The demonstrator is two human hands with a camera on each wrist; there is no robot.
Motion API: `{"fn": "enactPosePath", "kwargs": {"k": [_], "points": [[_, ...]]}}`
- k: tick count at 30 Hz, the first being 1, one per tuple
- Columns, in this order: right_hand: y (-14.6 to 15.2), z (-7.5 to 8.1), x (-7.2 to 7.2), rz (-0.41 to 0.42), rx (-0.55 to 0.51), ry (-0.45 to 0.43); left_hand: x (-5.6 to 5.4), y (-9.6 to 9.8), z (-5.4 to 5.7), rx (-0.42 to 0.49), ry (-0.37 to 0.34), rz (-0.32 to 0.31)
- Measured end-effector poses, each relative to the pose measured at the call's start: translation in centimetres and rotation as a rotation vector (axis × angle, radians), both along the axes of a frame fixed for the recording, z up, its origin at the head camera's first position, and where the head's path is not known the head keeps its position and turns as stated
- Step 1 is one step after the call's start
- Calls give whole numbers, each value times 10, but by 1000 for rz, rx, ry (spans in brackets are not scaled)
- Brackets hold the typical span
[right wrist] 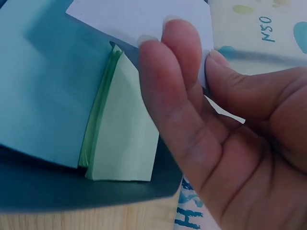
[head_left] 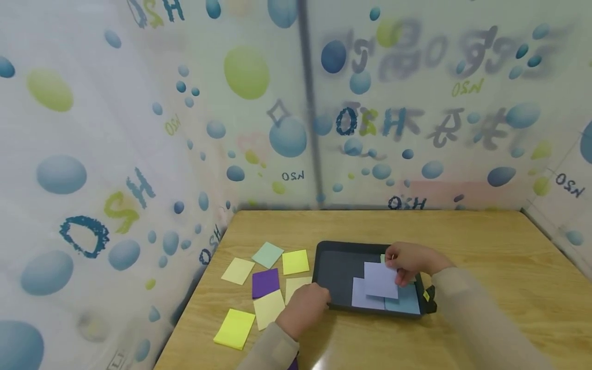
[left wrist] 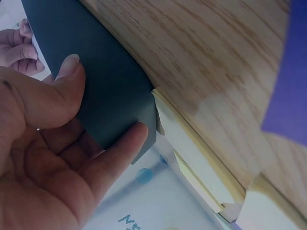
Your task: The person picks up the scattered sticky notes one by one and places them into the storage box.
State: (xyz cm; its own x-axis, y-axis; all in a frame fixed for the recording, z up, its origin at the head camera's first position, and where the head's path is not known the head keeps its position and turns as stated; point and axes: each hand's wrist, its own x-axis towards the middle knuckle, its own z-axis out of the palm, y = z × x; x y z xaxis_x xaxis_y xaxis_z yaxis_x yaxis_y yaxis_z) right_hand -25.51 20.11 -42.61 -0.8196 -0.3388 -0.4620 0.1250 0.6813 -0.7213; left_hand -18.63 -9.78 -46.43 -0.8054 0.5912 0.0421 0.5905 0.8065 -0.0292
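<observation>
A black tray [head_left: 339, 275] lies on the table, and my left hand [head_left: 305, 308] grips its near left corner, thumb and fingers on the tray wall in the left wrist view. Over the tray's right half, my right hand [head_left: 413, 258] pinches a lavender sticky note [head_left: 380, 281] by its upper right corner. Under that sheet, another lavender note [head_left: 361, 299] and a light blue note [head_left: 403, 302] lie side by side on the tray floor. A pale green sticky-note pad [right wrist: 124, 129] stands out beside the blue in the right wrist view; the head view mostly hides it.
Left of the tray lie several sticky-note pads: mint green [head_left: 267, 255], bright yellow [head_left: 295, 262], pale yellow [head_left: 238, 271], purple [head_left: 265, 282] and a nearer yellow one [head_left: 234, 329]. A small black piece with a yellow mark [head_left: 427, 295] sits at the tray's right end. Patterned curtains [head_left: 259, 128] enclose the table.
</observation>
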Motion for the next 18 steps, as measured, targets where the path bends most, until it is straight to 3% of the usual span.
{"fn": "enactPosePath", "kwargs": {"k": [8,18], "points": [[-20,-6,-5,-15,-15,-42,0,0,0,-8,0,4],[-41,-10,-7,24,18,-115,0,1,-2,0,8,4]]}}
